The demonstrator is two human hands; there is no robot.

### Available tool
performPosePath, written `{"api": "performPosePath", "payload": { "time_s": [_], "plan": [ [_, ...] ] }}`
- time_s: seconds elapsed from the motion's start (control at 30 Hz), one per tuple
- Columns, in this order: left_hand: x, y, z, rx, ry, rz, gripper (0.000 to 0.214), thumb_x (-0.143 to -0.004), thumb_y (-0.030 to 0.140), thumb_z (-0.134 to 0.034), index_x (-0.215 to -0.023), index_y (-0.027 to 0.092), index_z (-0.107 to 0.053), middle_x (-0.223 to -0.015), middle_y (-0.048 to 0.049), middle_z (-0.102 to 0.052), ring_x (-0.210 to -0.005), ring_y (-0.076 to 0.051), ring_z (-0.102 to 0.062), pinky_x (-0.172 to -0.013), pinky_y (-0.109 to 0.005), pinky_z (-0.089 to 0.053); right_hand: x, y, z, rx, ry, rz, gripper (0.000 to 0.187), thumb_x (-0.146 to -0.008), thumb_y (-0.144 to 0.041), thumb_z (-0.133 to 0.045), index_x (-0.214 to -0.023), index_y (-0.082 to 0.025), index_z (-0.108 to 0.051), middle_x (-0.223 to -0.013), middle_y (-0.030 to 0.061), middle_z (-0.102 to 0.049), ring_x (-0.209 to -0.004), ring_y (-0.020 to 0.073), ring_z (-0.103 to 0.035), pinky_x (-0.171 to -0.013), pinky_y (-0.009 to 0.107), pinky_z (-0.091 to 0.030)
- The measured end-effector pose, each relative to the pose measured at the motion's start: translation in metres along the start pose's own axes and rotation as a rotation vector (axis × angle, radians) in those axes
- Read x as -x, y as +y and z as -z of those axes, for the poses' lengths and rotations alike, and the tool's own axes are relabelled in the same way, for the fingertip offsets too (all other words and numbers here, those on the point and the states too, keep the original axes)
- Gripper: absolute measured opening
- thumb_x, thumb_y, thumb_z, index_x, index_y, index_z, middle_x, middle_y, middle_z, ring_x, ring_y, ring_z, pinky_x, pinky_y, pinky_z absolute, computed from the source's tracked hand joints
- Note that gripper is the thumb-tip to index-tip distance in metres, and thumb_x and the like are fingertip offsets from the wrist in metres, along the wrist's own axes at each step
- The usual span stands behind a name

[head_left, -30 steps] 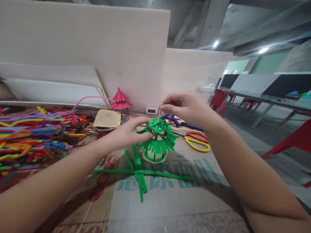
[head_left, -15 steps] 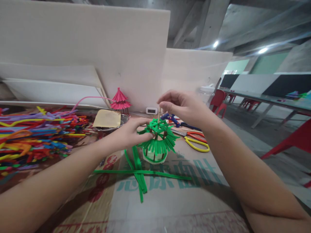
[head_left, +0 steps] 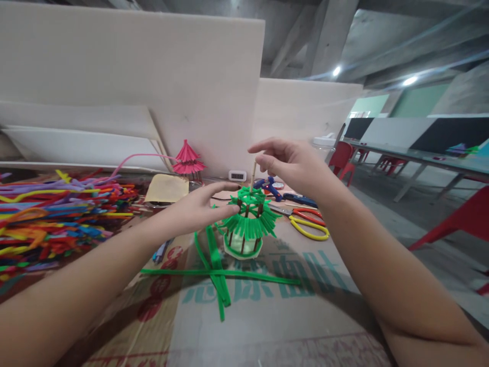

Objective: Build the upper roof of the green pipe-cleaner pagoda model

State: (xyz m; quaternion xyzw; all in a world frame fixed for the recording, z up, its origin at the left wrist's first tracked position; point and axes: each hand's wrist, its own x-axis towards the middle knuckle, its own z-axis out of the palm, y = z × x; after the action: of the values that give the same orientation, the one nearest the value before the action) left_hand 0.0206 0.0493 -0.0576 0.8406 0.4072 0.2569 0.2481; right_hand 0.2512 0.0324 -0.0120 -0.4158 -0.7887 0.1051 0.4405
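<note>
Both left hand [head_left: 200,206] and right hand [head_left: 293,162], fingers apart, frame a green model [head_left: 248,227]: eave [head_left: 266,224] seemingly done, stick [head_left: 252,176] bare.

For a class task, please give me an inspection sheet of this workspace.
Surface: printed cardboard bearing loose green strips.
Job's things: upright green model, thin stick rising from its top.
Clutter: colourful strips piled left; scissors and glue gun right.
Hands: left hand beside the model, contact unclear; right hand at the stick's tip, finger and thumb apart.
Cables: thin dark cord, partly hidden.
Surroundings: white boards behind; table and red chairs right.
</note>
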Motion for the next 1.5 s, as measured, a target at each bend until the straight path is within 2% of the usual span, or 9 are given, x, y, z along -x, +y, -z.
{"api": "performPosePath", "payload": {
  "time_s": [0.17,0.6,0.87,0.97,1.03,1.1,1.2,1.37,1.5],
  "plan": [
    [0.0,-0.003,-0.004,-0.009,0.006,-0.038,0.063,-0.083,0.062,-0.062,-0.136,0.029,-0.061,-0.145,-0.0032,-0.062,-0.134,-0.031,-0.056,-0.113,-0.037,-0.042,-0.002,0.002,0.003,0.03,0.014,-0.001,0.02,-0.089,-0.031,-0.065,-0.09,-0.014,-0.077,-0.071,0.002,-0.067,-0.064,0.0125,-0.055,-0.061,0.028,-0.04],
    [0.0,0.003,-0.001,-0.039,0.009,-0.001,0.064,-0.08,0.059,-0.061,-0.134,0.024,-0.063,-0.138,-0.005,-0.066,-0.127,-0.032,-0.061,-0.109,-0.039,-0.044,0.0,0.004,0.007,0.0,0.07,0.019,0.016,-0.088,-0.027,-0.066,-0.091,-0.014,-0.073,-0.075,0.0032,-0.067,-0.069,0.014,-0.059,-0.064,0.029,-0.043],
    [-0.002,0.0,0.001,-0.031,0.024,-0.02,0.062,-0.081,0.058,-0.062,-0.133,0.024,-0.063,-0.136,-0.0042,-0.068,-0.121,-0.03,-0.064,-0.102,-0.035,-0.049,0.0,0.007,0.006,0.02,0.04,0.035,0.017,-0.089,-0.027,-0.066,-0.096,-0.015,-0.075,-0.076,0.0032,-0.069,-0.068,0.0133,-0.06,-0.061,0.028,-0.044],
    [0.001,0.006,0.01,-0.159,0.124,-0.038,0.049,-0.084,0.06,-0.059,-0.11,0.02,-0.072,-0.107,-0.0048,-0.076,-0.094,-0.025,-0.07,-0.079,-0.03,-0.051,0.0,0.004,0.011,-0.005,0.117,0.039,0.016,-0.091,-0.029,-0.066,-0.097,-0.016,-0.074,-0.075,0.003,-0.068,-0.068,0.0137,-0.061,-0.063,0.028,-0.047],
    [0.009,0.016,0.016,-0.28,0.138,-0.053,0.046,-0.088,0.061,-0.053,-0.086,0.019,-0.071,-0.077,-0.0023,-0.072,-0.069,-0.019,-0.064,-0.061,-0.027,-0.043,0.002,0.0,0.016,-0.039,0.195,0.049,0.015,-0.092,-0.031,-0.067,-0.095,-0.017,-0.074,-0.072,0.002,-0.067,-0.066,0.0132,-0.061,-0.062,0.027,-0.047],
    [0.018,0.027,0.018,-0.374,0.056,-0.12,0.045,-0.092,0.056,-0.05,-0.073,0.019,-0.067,-0.064,0.0004,-0.064,-0.057,-0.015,-0.055,-0.054,-0.026,-0.035,0.004,-0.005,0.02,-0.062,0.261,0.078,0.015,-0.092,-0.032,-0.068,-0.092,-0.018,-0.073,-0.07,0.0009,-0.066,-0.065,0.0125,-0.061,-0.061,0.026,-0.047],
    [0.027,0.036,0.015,-0.458,-0.067,-0.22,0.041,-0.094,0.049,-0.052,-0.068,0.021,-0.065,-0.06,0.002,-0.061,-0.054,-0.014,-0.051,-0.053,-0.027,-0.031,0.006,-0.008,0.024,-0.056,0.27,0.116,0.014,-0.092,-0.031,-0.069,-0.089,-0.018,-0.073,-0.069,0.0002,-0.065,-0.064,0.0119,-0.061,-0.061,0.026,-0.048],
    [0.021,0.028,0.015,-0.532,0.122,-0.16,0.041,-0.095,0.05,-0.053,-0.069,0.019,-0.06,-0.064,-0.0011,-0.062,-0.057,-0.016,-0.053,-0.056,-0.029,-0.03,0.003,0.004,0.026,0.027,0.214,0.092,0.017,-0.093,-0.033,-0.067,-0.099,-0.018,-0.073,-0.077,0.0019,-0.068,-0.071,0.0141,-0.063,-0.065,0.028,-0.049],
    [0.011,0.023,0.016,-0.339,0.257,-0.164,0.034,-0.095,0.047,-0.055,-0.094,0.016,-0.069,-0.091,-0.0063,-0.073,-0.085,-0.022,-0.066,-0.074,-0.031,-0.045,0.002,0.01,0.026,-0.012,0.207,0.058,0.021,-0.093,-0.035,-0.066,-0.099,-0.016,-0.073,-0.074,0.0012,-0.067,-0.068,0.0128,-0.062,-0.064,0.027,-0.049]
  ]
}}
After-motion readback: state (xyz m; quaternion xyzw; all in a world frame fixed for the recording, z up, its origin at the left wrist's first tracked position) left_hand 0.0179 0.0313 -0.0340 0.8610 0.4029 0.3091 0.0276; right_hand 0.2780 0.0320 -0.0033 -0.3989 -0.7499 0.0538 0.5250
